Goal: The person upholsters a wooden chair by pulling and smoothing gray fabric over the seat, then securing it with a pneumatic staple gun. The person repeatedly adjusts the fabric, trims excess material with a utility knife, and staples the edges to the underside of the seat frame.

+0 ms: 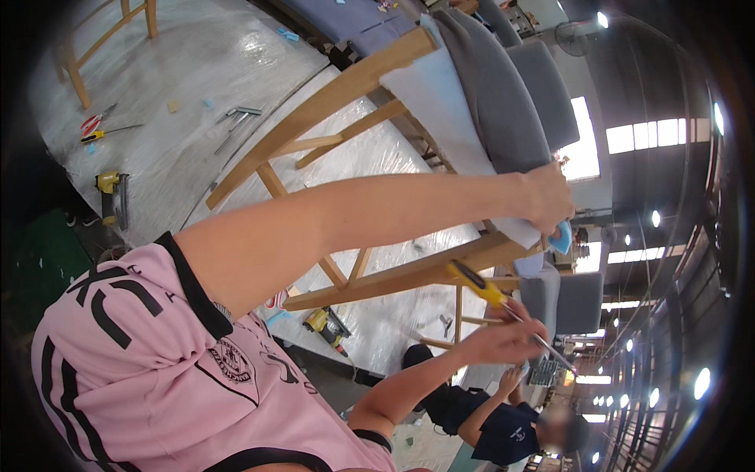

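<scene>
L hand (548,197) gripping chair (346,90), R hand (503,338) holding screwdriver (480,285)

The person's left arm stretches out nearly straight from the shoulder, its bare forearm level across the view, and the left hand (548,198) is closed in a grip at its far end. The right arm bends sharply at the elbow, forearm rising to the right hand (503,334), fingers curled shut.

Matt grey cloth seat cushion (503,102) under my left hand (550,197), its white fabric underside (440,110) smooth, bare pale wood chair frame (330,102), glossy yellow plastic screwdriver (480,285) handle with shiny metal shaft in my right hand (507,338), crinkled glossy plastic sheet (189,71)
</scene>
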`<action>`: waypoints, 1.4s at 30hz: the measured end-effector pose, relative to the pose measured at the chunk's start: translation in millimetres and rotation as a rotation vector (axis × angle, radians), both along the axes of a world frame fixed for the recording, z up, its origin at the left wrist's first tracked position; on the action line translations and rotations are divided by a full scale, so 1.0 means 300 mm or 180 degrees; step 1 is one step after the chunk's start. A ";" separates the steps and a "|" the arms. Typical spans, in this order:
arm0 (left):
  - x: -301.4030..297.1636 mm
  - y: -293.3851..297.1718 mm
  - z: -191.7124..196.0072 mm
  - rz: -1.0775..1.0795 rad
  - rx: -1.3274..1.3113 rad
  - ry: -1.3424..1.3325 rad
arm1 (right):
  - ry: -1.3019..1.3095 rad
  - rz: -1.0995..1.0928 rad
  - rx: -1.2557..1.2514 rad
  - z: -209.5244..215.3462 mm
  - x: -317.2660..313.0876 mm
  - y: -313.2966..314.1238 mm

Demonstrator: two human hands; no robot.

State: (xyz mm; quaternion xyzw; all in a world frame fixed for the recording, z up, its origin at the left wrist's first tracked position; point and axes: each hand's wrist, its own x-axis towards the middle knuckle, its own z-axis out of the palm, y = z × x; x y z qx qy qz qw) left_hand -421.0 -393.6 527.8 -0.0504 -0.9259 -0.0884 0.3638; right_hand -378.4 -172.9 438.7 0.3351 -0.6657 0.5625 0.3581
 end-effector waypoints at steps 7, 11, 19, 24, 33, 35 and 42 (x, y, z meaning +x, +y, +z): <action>-0.032 -0.014 -0.010 -0.0165 0.0150 -0.0057 | 0.1608 -0.0528 -0.0248 0.133 -0.024 -0.004; -0.030 -0.023 0.002 -0.0188 0.0125 -0.0041 | 0.1656 -0.0542 -0.0203 0.054 -0.111 -0.050; -0.024 -0.035 0.000 -0.0136 0.0217 -0.0058 | 0.0182 0.0135 -0.0013 0.063 -0.144 -0.009; -0.028 0.007 0.024 -0.0295 0.0279 -0.0036 | 0.1335 -0.0231 -0.0279 0.217 -0.084 0.047; -0.015 -0.009 0.000 -0.0197 0.0317 0.0014 | 0.1571 -0.0169 -0.0307 0.208 -0.105 -0.021; -0.016 -0.022 0.007 -0.0155 0.0278 0.0005 | 0.1335 -0.0277 0.0449 0.162 -0.150 -0.084; -0.030 -0.019 -0.007 -0.0148 0.0263 0.0141 | 0.1056 -0.0068 0.0311 0.111 -0.176 -0.113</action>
